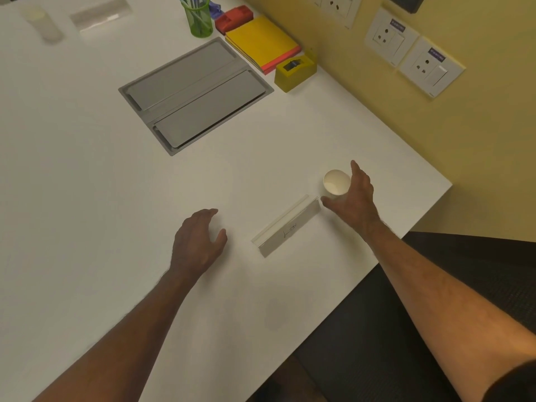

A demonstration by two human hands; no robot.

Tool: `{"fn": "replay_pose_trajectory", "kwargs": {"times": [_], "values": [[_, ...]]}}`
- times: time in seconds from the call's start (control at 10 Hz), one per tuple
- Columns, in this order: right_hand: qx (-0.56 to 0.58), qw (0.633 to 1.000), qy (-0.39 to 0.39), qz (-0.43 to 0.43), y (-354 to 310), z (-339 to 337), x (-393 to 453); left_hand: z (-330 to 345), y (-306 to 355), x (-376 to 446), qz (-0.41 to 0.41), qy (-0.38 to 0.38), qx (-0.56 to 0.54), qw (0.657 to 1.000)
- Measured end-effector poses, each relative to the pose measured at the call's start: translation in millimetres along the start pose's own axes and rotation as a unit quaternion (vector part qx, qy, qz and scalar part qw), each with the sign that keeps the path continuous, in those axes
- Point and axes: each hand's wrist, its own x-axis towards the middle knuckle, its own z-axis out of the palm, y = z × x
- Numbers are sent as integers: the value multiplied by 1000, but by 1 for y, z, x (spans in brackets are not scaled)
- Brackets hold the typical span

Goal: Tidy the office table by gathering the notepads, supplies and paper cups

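Head view: left hand (197, 242) nearest, grip loosely curled, empty, over the white surface (87, 198). Right hand (352, 195) grip spread around the upright paper cup (336, 182), beside the name card (287, 227). Farther off, yellow notepads (261, 42) by the wall.

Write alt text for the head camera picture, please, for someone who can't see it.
A person's right hand curls around a white paper cup on a white table, beside a folded name card; the left hand hovers empty. Yellow notepads, a tape dispenser and a green pen holder sit farther back.
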Motion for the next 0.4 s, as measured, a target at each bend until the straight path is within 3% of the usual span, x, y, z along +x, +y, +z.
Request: {"fn": "replay_pose_trajectory", "kwargs": {"times": [0.2, 0.4], "values": [[-85, 991, 74, -70, -24, -1, -36, -36, -3, -21, -20, -5, 3, 1000], [-150, 980, 59, -116, -66, 11, -84, -90, -35, -49, -46, 27, 17, 998]]}}
